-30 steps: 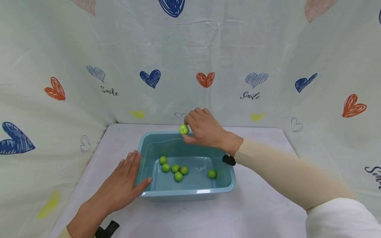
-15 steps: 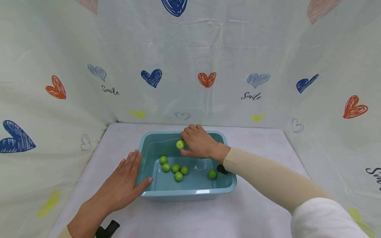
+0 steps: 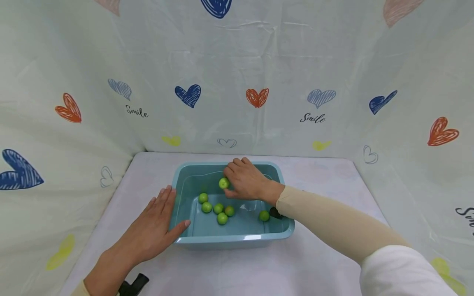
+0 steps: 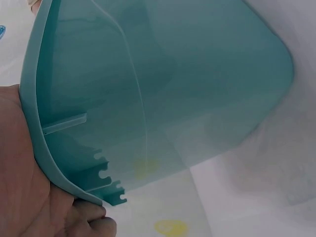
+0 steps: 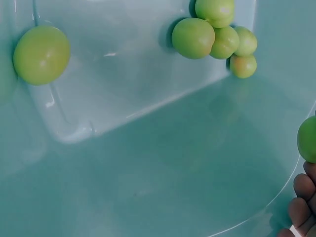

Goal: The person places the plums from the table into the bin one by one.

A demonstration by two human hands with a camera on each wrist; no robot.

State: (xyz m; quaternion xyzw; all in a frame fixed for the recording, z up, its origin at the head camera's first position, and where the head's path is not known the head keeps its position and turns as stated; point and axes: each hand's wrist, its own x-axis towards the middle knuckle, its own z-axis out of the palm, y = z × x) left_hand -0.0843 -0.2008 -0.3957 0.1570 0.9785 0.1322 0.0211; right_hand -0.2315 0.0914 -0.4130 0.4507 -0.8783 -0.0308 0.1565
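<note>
A light-blue plastic basin (image 3: 233,239) stands on the table with several small round green fruits (image 3: 222,218) on its bottom, one of them tinged reddish. My right hand (image 3: 247,181) pinches another green fruit (image 3: 224,183) between thumb and fingers, inside the basin near its back wall. That held fruit (image 5: 307,140) shows at the right edge of the right wrist view, above the fingertips. Flat against the basin's left side lies my left hand (image 3: 152,224), fingers straight and thumb over the front left corner. The left wrist view shows this hand against the rim (image 4: 30,98).
A white cloth covers the table (image 3: 318,246). Behind it hangs a pale curtain (image 3: 281,53) printed with hearts and the word Smile. One green fruit (image 3: 264,216) lies apart near the basin's right end, close to a black wrist strap (image 3: 275,212).
My right hand has come down from above the back rim into the basin, still pinching the green fruit. My left hand stays on the basin's left side.
</note>
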